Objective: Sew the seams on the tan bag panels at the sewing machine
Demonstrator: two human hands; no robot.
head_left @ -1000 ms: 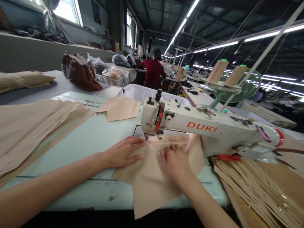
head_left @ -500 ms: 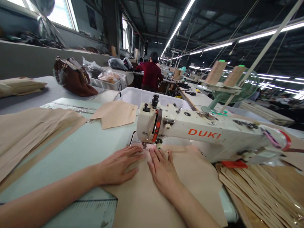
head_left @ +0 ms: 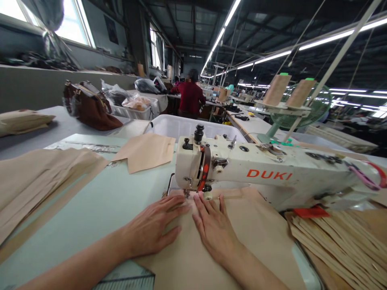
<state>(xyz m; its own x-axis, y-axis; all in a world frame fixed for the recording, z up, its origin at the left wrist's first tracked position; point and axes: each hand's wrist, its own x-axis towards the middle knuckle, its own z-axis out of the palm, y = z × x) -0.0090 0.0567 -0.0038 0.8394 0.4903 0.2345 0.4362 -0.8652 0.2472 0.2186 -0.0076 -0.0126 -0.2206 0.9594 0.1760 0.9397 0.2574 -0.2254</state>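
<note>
A large beige fabric panel [head_left: 256,233] lies flat under the needle area of a white sewing machine [head_left: 232,165] marked DUKI. My left hand [head_left: 157,223] rests on the panel's left part, fingers stretched toward the presser foot [head_left: 187,194]. Just to the right of the foot, my right hand [head_left: 213,225] lies flat on the same panel with its fingers extended. Both hands are open, palms down, close together in front of the needle. A narrow strip [head_left: 231,197] runs along the panel's far edge, right of my right fingertips.
Stacked beige pieces [head_left: 45,173] lie on the left, and one cut piece [head_left: 145,151] lies behind. Beige straps [head_left: 338,241] lie at right. A white bin [head_left: 169,124], brown handbag [head_left: 90,106] and thread cones [head_left: 276,89] stand beyond. A person in red [head_left: 191,98] is farther off.
The whole view has shifted slightly, so the machine sits a little lower and further right. My hands keep nearly the same place on the panel beside the presser foot.
</note>
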